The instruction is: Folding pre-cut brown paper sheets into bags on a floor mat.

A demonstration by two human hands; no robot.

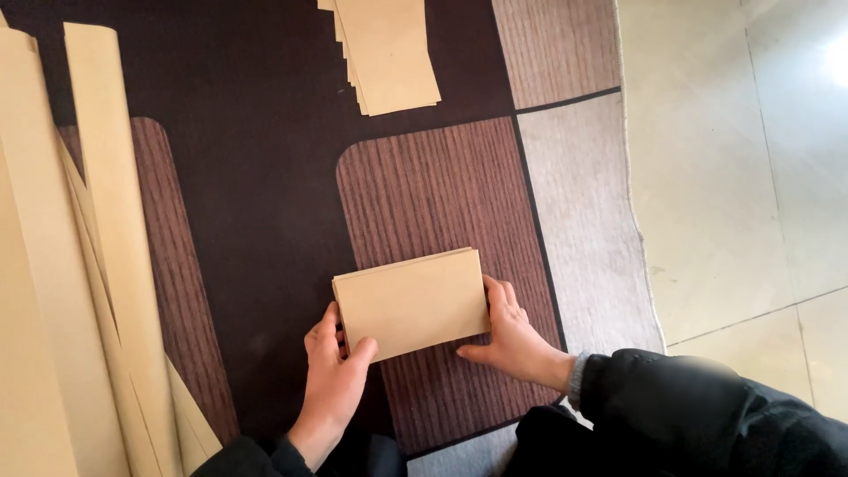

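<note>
A folded tan paper piece, rectangular and several layers thick, lies over the brown patterned rug. My left hand grips its lower left corner, thumb on top. My right hand holds its right edge, fingers curled against the side and thumb below. Both arms wear dark sleeves.
A stack of similar tan folded pieces lies at the top of the rug. Long tan paper sheets cover the left side. Pale tiled floor lies beyond the rug's right edge.
</note>
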